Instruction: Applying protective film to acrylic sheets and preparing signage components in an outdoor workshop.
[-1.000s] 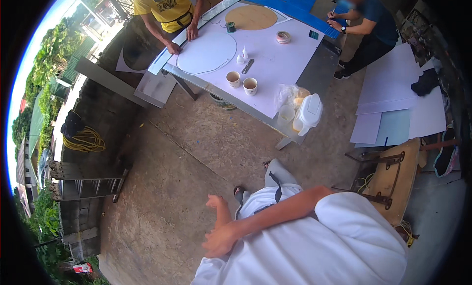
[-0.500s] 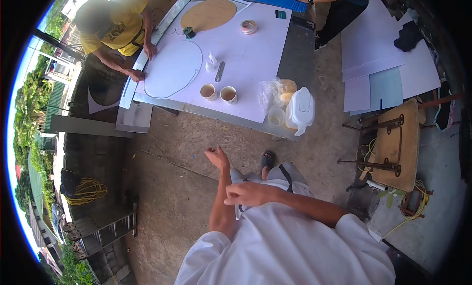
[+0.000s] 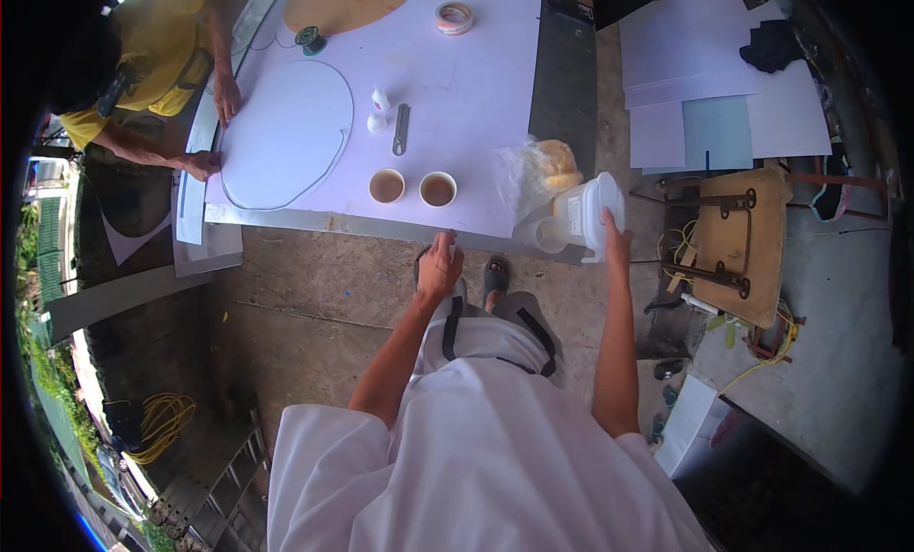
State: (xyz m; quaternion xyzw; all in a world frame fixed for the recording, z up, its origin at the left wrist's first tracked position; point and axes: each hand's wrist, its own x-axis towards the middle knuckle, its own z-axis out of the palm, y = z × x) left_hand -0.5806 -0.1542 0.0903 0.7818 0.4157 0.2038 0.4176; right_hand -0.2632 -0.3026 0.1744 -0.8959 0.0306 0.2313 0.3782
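My right hand (image 3: 617,242) is closed at the handle side of a white lidded pitcher (image 3: 583,214), its thumb against the lid; the other fingers are partly hidden. The pitcher stands at the table's near right corner beside a clear plastic cup (image 3: 550,235) and a plastic bag of bread rolls (image 3: 550,166). My left hand (image 3: 441,266) hovers by the near table edge, fingers loosely bent and apart, with nothing visible in it. Just beyond it are two paper cups of brown drink, the left one (image 3: 387,186) and the right one (image 3: 438,189).
On the table (image 3: 476,104) lie a utility knife (image 3: 401,130), a small white bottle (image 3: 379,109), a tape roll (image 3: 454,19), a green wire spool (image 3: 309,40) and a white oval panel (image 3: 286,138). A person in yellow (image 3: 162,57) holds that panel's left edge. A wooden chair (image 3: 738,247) lies at right.
My right hand has gone from in front of my body out to the pitcher. My left hand has moved forward to the table edge. The view has come closer to the table.
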